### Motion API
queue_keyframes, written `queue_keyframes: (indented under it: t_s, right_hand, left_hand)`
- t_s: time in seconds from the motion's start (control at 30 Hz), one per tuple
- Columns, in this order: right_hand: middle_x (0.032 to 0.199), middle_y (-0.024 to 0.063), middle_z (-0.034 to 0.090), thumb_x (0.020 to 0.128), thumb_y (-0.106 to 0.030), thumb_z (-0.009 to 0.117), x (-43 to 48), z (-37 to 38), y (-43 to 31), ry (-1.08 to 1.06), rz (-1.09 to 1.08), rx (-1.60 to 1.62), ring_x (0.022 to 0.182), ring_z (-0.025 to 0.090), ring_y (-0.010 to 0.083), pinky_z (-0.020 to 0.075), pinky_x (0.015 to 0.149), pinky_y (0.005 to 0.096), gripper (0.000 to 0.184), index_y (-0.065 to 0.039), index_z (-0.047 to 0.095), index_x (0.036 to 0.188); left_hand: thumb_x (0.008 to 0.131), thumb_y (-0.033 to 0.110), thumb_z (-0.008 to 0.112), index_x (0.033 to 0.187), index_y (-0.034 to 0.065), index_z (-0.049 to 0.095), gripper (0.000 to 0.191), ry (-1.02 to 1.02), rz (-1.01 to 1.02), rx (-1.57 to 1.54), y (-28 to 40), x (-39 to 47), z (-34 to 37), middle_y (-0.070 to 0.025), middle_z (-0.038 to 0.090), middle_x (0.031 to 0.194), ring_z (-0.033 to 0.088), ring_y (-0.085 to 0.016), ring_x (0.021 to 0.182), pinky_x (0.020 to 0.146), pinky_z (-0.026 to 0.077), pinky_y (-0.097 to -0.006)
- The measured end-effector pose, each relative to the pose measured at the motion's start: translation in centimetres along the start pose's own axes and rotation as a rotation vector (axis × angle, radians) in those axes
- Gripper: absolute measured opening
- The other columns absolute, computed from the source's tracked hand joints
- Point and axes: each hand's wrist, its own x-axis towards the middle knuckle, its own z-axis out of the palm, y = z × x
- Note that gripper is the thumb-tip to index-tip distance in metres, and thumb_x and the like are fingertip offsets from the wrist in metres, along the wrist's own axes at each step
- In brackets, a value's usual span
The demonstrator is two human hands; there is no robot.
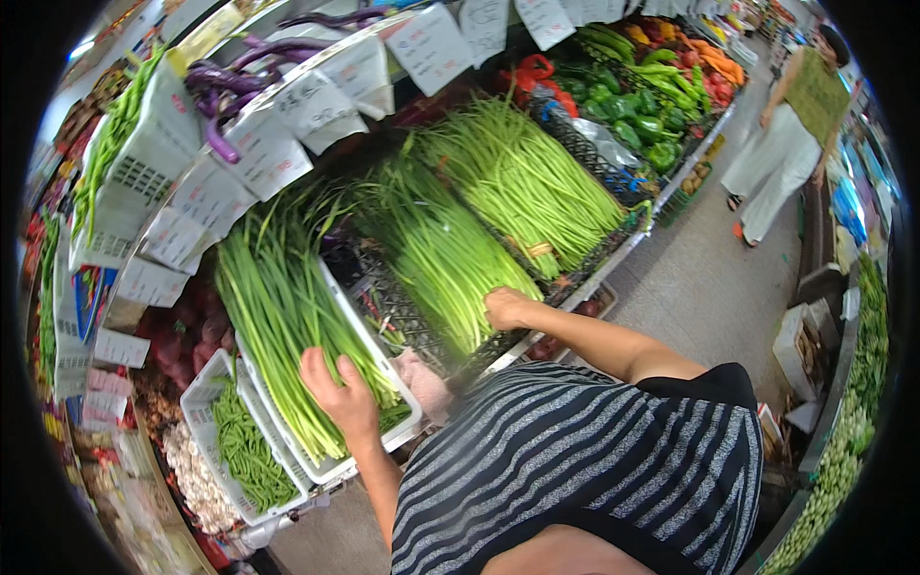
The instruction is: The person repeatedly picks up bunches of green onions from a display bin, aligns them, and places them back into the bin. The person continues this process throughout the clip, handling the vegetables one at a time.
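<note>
My left hand [341,392] lies over long leafy green stalks [287,316], its fingers apart and nothing gripped. These stalks fill a white plastic basket [370,333]. Farther right, my right hand [510,307] is curled round the pale lower ends of garlic chives [445,251]; its fingertips are hidden. The chives lie in a black mesh crate [410,305], whose left part is mostly bare. Beyond them is a crate of thin green stems [532,172], one bunch tied with a band. A pink cloth [424,381] sits between the white basket and the black crate.
Green beans [248,449] in a white basket and garlic bulbs [194,471] stand at left. Eggplants [230,86] and handwritten signs [316,108] line the shelf above. Green peppers [640,118] lie at the far right. A person [798,129] stands in the aisle [690,251].
</note>
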Motion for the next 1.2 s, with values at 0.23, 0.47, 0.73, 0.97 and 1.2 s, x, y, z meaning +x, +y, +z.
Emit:
queue_keyframes:
  t_s: [0.23,0.47,0.73,0.97,1.2]
  right_hand:
    - [0.089,0.0298,0.058,0.073,-0.017,0.052,0.2,-0.1,1.1,-0.073,-0.069,0.089,0.086,0.058,0.0392,0.0466,0.076,0.0415,0.03,0.01,0.061,0.084]
    - [0.082,0.0252,0.062,0.068,-0.013,0.052,0.9,1.0,0.9,-0.14,-0.153,0.042,0.076,0.061,0.036,0.0484,0.07,0.0393,0.026,0.007,0.063,0.082]
    - [0.093,0.0174,0.063,0.067,-0.006,0.057,3.5,-0.1,-1.1,-0.188,-0.228,-0.161,0.088,0.061,0.0296,0.0487,0.072,0.0387,0.02,-0.002,0.066,0.084]
    - [0.095,0.0149,0.064,0.068,-0.009,0.062,3.8,2.5,-0.9,-0.121,-0.307,-0.163,0.091,0.061,0.0294,0.0496,0.074,0.0389,0.021,-0.005,0.065,0.088]
    - [0.086,0.0199,0.063,0.07,-0.011,0.055,3.1,1.0,-0.7,-0.153,-0.239,-0.175,0.084,0.062,0.032,0.0495,0.072,0.0401,0.018,-0.001,0.066,0.08]
  left_hand:
    - [0.075,0.025,0.063,0.103,0.0021,0.058,0.037,-0.529,0.233,0.197,0.8,-4.6,7.5,-0.0225,0.048,0.117,0.04,-0.036,0.114,0.097,0.025,-0.0497]
    - [0.073,0.028,0.062,0.097,0.0039,0.062,0.034,-0.472,0.206,0.196,0.4,-5.4,7.6,-0.0164,0.056,0.108,0.048,-0.031,0.105,0.098,0.021,-0.0516]
    - [0.071,0.027,0.062,0.09,0.0048,0.064,0.029,-0.427,0.207,0.181,0.5,-5.4,9.0,-0.0126,0.061,0.097,0.054,-0.028,0.094,0.099,0.021,-0.051]
    - [0.071,0.024,0.061,0.087,0.007,0.065,0.024,-0.39,0.102,0.178,0.7,-5.8,7.9,-0.0093,0.063,0.091,0.056,-0.026,0.09,0.1,0.023,-0.048]
    - [0.071,0.025,0.06,0.086,0.0085,0.064,0.022,-0.363,0.097,0.139,1.0,-5.5,8.6,-0.0088,0.063,0.085,0.057,-0.025,0.083,0.098,0.025,-0.0469]
